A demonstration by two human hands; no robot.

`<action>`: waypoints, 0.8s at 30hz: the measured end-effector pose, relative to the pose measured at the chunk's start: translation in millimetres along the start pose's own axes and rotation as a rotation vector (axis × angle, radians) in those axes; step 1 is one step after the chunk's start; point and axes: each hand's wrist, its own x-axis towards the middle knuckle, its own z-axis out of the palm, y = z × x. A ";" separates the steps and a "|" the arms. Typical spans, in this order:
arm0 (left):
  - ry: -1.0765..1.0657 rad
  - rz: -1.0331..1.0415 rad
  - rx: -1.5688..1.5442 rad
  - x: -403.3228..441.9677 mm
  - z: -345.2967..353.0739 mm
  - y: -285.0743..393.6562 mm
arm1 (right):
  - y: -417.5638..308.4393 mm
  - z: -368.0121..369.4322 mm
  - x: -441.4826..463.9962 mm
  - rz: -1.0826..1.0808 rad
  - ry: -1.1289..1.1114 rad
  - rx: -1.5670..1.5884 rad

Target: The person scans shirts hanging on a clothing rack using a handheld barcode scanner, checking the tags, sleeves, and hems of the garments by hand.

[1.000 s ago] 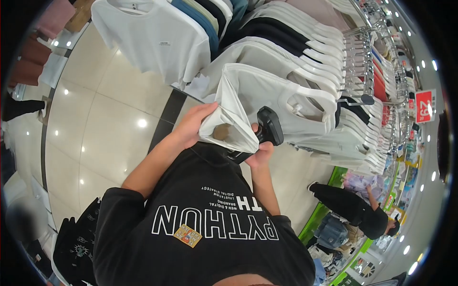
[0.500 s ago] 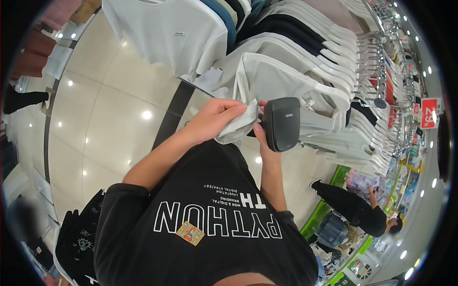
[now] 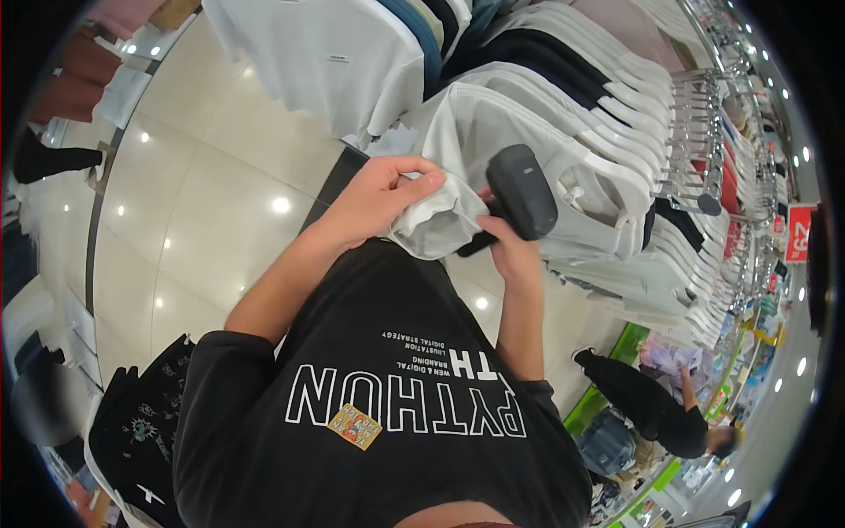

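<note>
My left hand (image 3: 387, 198) pinches the bunched hem of a white garment (image 3: 440, 220), thumb on top of the cloth. The garment hangs from the rack and is pulled toward my body. My right hand (image 3: 512, 246) is wrapped around the handle of a black handheld barcode scanner (image 3: 524, 194); its head is tilted and slightly blurred. The right thumb lies beside the edge of the bunched cloth. Most of the right fingers are hidden behind the scanner and fabric.
White hangers (image 3: 634, 172) with white and black tops fill the rack (image 3: 700, 145) ahead. A white T-shirt (image 3: 326, 62) hangs at upper left. Black printed clothes (image 3: 141, 431) are at lower left. Another person (image 3: 647, 396) stands at right, near a red price sign (image 3: 799, 233).
The scanner has tilted and moved slightly up with my right hand. The bunched hem has opened wider between my hands, and my left hand has shifted slightly upward.
</note>
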 end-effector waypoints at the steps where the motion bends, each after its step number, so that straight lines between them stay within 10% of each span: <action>1: -0.003 -0.007 0.081 1.8 -9.3 -6.8 | -13.2 4.3 -0.9 0.057 -0.014 0.144; 16: 0.278 0.171 0.615 14.1 -21.2 -77.7 | -30.3 -37.4 18.3 0.100 -0.232 0.453; 19: 0.342 -0.127 -0.045 13.6 -22.4 -84.8 | -33.5 -35.5 12.6 -0.006 -0.193 0.394; 24: 0.331 -0.117 -0.076 8.9 -5.8 -69.8 | -37.5 -30.1 0.1 -0.100 -0.157 0.236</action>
